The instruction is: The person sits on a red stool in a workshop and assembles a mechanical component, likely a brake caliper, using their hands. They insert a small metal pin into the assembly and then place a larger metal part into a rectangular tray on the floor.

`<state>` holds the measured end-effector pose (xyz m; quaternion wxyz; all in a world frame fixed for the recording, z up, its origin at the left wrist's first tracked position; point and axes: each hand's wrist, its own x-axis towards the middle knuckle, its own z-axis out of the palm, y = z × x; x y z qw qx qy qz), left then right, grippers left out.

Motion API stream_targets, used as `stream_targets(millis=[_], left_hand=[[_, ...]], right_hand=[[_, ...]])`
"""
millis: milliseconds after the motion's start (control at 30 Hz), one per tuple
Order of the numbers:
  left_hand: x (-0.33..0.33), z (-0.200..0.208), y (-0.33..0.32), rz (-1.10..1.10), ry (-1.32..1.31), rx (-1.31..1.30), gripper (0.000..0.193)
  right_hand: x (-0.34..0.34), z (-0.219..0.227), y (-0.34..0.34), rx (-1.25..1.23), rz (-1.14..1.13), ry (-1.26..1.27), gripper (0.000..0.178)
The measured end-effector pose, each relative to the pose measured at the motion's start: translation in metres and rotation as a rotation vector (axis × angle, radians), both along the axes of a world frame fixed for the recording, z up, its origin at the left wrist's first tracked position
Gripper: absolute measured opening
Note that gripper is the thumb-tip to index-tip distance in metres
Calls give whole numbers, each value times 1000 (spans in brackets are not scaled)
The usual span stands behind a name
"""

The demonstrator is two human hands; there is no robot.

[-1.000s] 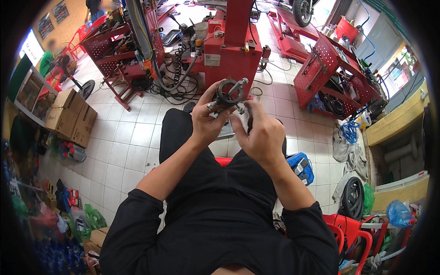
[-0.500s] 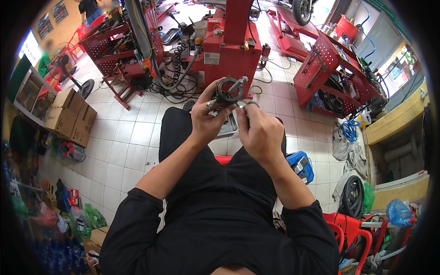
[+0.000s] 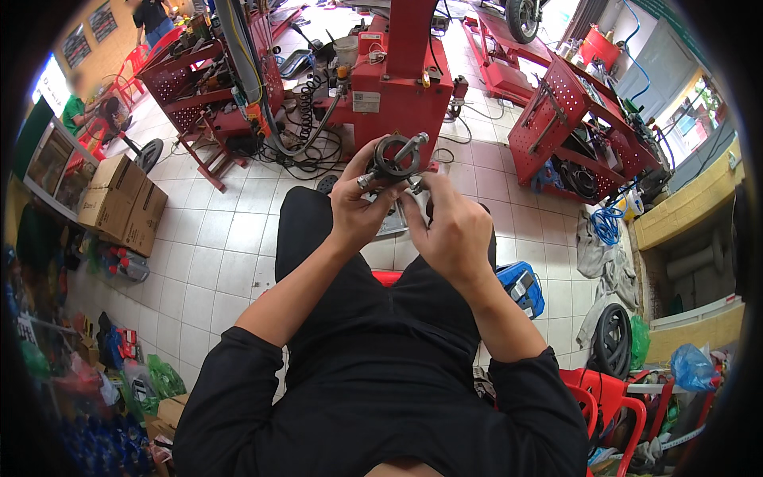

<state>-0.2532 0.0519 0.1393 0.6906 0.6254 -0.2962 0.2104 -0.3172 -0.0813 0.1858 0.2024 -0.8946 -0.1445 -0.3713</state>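
A dark metal ring clamp (image 3: 396, 168) with silver bolts through it is held up over my knees. My left hand (image 3: 359, 208) wraps round its left side, the fingers behind it. One long bolt (image 3: 413, 149) slants across the ring's top right. At the lower right a short silver bolt end (image 3: 416, 188) sits between the thumb and forefinger of my right hand (image 3: 456, 230). The other fingers of that hand are curled and partly hidden. Below the clamp, a grey metal tray (image 3: 391, 224) shows between my knees, mostly covered by my hands.
Ahead stands a red machine (image 3: 397, 103) with hoses and cables on the tiled floor. A red tool cart (image 3: 548, 111) is at the right, another red tool stand (image 3: 187, 95) at the left. Cardboard boxes (image 3: 119, 203) sit at the left. A blue case (image 3: 520, 289) lies by my right knee.
My right thumb and forefinger have shifted and spread a little at the bolt end, which shows more plainly now. My left hand and the clamp stay nearly still.
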Motion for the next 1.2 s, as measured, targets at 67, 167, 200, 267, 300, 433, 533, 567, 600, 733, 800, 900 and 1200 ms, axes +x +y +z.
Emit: stream_targets(millis=[67,167,200,267,300,433,533,567,600,733,800,900,1200], left_hand=[[2,-3,0,20,-51,29,24],[4,-6,-1,33,-98,48,24],[4,-6,0,37,-109,52,24],[0,0,-1,10,-13,18,23],[-1,1,-1,-4,36,1,23],[2,-2,-1,8,-31,31,23],[1,-3,-3,-12,-28,-5,23],[1,-3,-3,-20,-13,-13,23],[1,-3,-2,-28,1,-22,23],[3,-4,0,-1,-62,22,24],[3,-5,-1,-12,-36,2,25],[7,-9,2,34,-183,101,32],[4,-8,-1,21,-50,66,24]], right_hand=[[3,-5,-2,-49,-23,-30,22],[3,-5,-2,-37,-29,-18,22],[3,-4,-2,-17,-25,-5,22],[1,0,1,13,-11,-12,22],[1,1,1,28,-5,-16,23],[3,-6,-2,-54,-36,-17,23],[2,-5,-2,-48,-35,15,21],[0,-1,-1,-16,-20,24,20],[0,1,0,15,-6,33,20],[1,-2,-1,-48,-9,-17,19],[3,-5,0,-59,-22,2,19],[4,-7,2,-53,-24,20,19],[10,-18,0,175,67,179,23]])
